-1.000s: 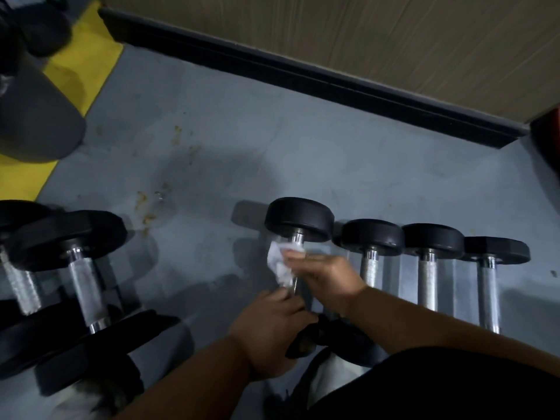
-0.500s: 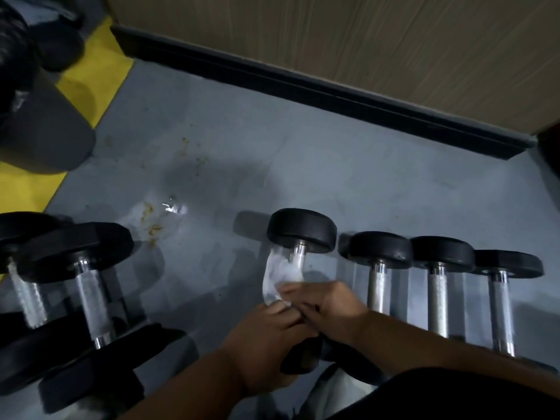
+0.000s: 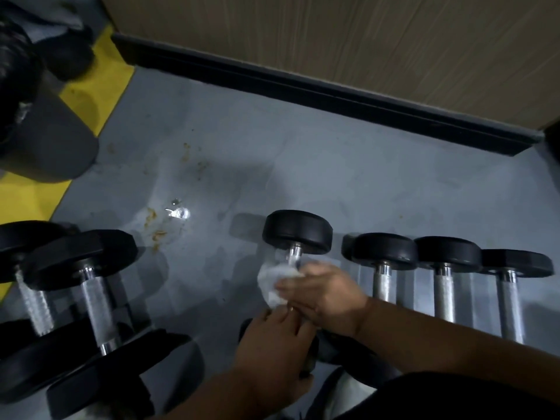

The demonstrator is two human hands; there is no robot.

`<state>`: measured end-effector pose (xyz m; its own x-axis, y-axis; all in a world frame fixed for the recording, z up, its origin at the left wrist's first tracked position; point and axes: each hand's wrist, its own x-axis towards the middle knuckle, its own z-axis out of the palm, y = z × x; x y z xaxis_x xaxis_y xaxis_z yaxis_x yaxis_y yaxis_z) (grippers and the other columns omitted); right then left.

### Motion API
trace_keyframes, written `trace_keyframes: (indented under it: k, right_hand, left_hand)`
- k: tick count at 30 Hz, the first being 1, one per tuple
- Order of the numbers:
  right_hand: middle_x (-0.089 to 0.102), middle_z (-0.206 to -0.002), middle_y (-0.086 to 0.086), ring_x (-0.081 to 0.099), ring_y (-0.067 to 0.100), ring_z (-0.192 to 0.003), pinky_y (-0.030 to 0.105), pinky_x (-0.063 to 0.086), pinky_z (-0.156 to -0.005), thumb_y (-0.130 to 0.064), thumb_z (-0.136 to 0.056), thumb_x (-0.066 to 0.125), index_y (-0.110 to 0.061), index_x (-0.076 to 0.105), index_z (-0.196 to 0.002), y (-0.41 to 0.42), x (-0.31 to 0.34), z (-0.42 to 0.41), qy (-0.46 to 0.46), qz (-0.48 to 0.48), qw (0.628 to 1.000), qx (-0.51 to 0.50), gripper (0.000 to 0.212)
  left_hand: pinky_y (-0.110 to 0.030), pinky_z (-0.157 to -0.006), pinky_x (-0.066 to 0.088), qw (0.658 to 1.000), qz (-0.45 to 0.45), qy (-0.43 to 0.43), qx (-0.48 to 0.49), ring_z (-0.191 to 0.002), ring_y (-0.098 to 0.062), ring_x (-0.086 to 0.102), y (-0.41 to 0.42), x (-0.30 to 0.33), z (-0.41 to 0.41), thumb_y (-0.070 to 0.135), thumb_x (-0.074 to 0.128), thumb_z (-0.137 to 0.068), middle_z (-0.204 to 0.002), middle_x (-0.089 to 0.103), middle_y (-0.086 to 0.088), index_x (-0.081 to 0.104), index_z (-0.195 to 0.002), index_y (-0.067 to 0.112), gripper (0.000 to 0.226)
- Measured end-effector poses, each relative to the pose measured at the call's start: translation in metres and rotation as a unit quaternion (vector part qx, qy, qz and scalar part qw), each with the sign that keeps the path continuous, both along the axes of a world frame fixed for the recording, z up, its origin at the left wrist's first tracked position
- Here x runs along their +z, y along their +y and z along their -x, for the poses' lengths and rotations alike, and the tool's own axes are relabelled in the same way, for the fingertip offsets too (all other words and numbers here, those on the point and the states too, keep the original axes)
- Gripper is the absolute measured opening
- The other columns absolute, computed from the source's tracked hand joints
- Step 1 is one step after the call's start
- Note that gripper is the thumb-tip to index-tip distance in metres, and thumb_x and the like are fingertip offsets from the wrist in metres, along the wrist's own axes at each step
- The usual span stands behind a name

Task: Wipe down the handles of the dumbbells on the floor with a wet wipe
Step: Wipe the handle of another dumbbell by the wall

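Note:
A black-headed dumbbell (image 3: 297,230) lies on the grey floor in the middle of the view, its chrome handle (image 3: 294,254) mostly covered. My right hand (image 3: 325,294) holds a crumpled white wet wipe (image 3: 272,281) wrapped around that handle. My left hand (image 3: 272,350) grips the dumbbell's near head, which it hides almost fully. Three more dumbbells (image 3: 383,281) lie side by side to the right, handles bare. Two larger dumbbells (image 3: 95,294) lie at the left.
A black skirting board (image 3: 318,95) under a wood-panel wall bounds the far side. Yellow floor marking (image 3: 94,86) and dark gym equipment (image 3: 45,131) fill the upper left. A small wet patch with rust-coloured stains (image 3: 177,212) marks the floor left of the wiped dumbbell.
My right hand slid the wipe down the handle toward me, then back up toward the far head. The view shifted down slightly; my left hand stayed on the near head.

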<state>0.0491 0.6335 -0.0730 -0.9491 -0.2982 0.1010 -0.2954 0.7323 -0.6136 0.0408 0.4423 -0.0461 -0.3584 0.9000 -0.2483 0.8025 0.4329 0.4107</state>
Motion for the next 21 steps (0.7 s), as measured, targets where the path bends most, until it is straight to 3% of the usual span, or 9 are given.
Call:
trace_keyframes:
  k: [2,4,7,11,13,17,21]
  right_hand:
    - [0.065,-0.130,-0.005,0.060,0.026,-0.110,0.037,0.045,-0.088,-0.026,-0.097,0.061,-0.022,0.075,-0.113,0.005,0.004,0.016,0.098,-0.033,0.995,0.003,0.021]
    - [0.062,-0.135,-0.001,0.057,0.030,-0.122,0.041,0.045,-0.100,-0.020,-0.097,0.059,-0.016,0.072,-0.116,0.007,-0.001,0.021,0.134,-0.046,0.989,0.030,0.023]
    - [0.062,-0.135,0.006,0.051,0.030,-0.131,0.047,0.041,-0.109,-0.023,-0.104,0.045,-0.009,0.067,-0.121,0.001,-0.025,0.009,0.102,-0.045,0.992,0.066,0.031]
    - [0.057,-0.141,0.003,0.042,0.029,-0.139,0.052,0.031,-0.116,-0.019,-0.099,0.057,-0.007,0.069,-0.119,-0.003,-0.037,-0.006,0.076,-0.052,0.993,0.071,0.026]
    - [0.057,-0.140,0.001,0.047,0.028,-0.136,0.052,0.034,-0.114,-0.014,-0.095,0.061,-0.010,0.069,-0.119,0.003,-0.031,0.000,0.087,-0.069,0.991,0.079,0.026]
    - [0.064,-0.132,-0.001,0.057,0.026,-0.127,0.048,0.048,-0.100,-0.015,-0.090,0.054,-0.013,0.074,-0.112,0.005,-0.020,0.015,0.073,-0.072,0.995,-0.020,0.029]
    - [0.059,-0.139,0.000,0.038,0.027,-0.142,0.048,0.033,-0.113,-0.015,-0.093,0.057,-0.017,0.075,-0.098,-0.008,-0.002,0.001,0.071,-0.082,0.994,-0.013,0.019]
  left_hand:
    - [-0.037,-0.068,0.049,1.000,-0.011,0.024,-0.010,-0.084,-0.029,0.055,0.001,-0.001,-0.001,0.059,0.065,-0.059,-0.092,0.058,-0.004,0.050,-0.095,0.023,0.052]
    - [-0.036,-0.066,0.047,0.999,-0.035,0.030,-0.015,-0.082,-0.028,0.053,-0.003,-0.004,-0.001,0.060,0.063,-0.063,-0.092,0.057,-0.003,0.050,-0.092,0.023,0.049]
    - [-0.035,-0.069,0.046,0.997,-0.067,0.034,-0.029,-0.087,-0.025,0.052,-0.010,-0.010,0.003,0.061,0.064,-0.066,-0.095,0.057,-0.002,0.057,-0.094,0.021,0.049]
    - [-0.042,-0.080,0.047,0.995,-0.089,0.031,-0.026,-0.096,-0.030,0.054,-0.016,-0.012,0.007,0.059,0.064,-0.074,-0.102,0.057,-0.004,0.060,-0.098,0.018,0.048]
    - [-0.041,-0.079,0.045,0.996,-0.082,0.024,-0.024,-0.095,-0.029,0.052,-0.017,-0.012,0.008,0.060,0.064,-0.074,-0.101,0.057,-0.004,0.060,-0.097,0.018,0.048]
    - [-0.040,-0.074,0.044,0.998,-0.067,0.004,-0.010,-0.088,-0.026,0.049,-0.020,-0.011,0.012,0.063,0.065,-0.071,-0.098,0.055,0.000,0.060,-0.097,0.020,0.050]
    - [-0.040,-0.075,0.045,0.999,-0.040,-0.006,-0.008,-0.091,-0.024,0.048,-0.019,-0.009,0.014,0.068,0.061,-0.072,-0.100,0.054,0.002,0.057,-0.096,0.023,0.052]
